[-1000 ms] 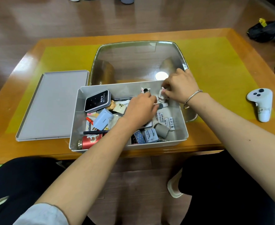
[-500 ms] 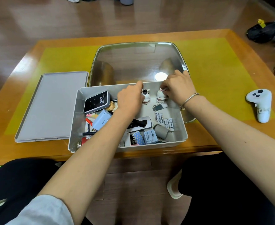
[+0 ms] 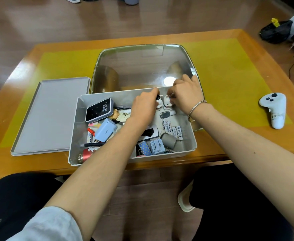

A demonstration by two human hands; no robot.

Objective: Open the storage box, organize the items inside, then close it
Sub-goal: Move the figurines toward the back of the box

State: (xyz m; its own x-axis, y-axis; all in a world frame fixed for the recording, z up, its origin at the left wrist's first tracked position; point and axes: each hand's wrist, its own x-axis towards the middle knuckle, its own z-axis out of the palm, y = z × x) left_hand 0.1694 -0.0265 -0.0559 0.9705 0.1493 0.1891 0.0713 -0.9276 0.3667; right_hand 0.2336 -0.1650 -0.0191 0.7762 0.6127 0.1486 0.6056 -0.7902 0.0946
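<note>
Now both figurines (image 3: 163, 102) stand together, each hand (image 3: 143, 108) holding one.

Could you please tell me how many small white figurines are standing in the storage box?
2, side by side at the far wall: figurine with black top by the left hand, eared figurine by the right hand. Others may be hidden.

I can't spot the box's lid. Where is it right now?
In the head view, the gray lid lies flat on the table, touching the left side of the open storage box.
</note>
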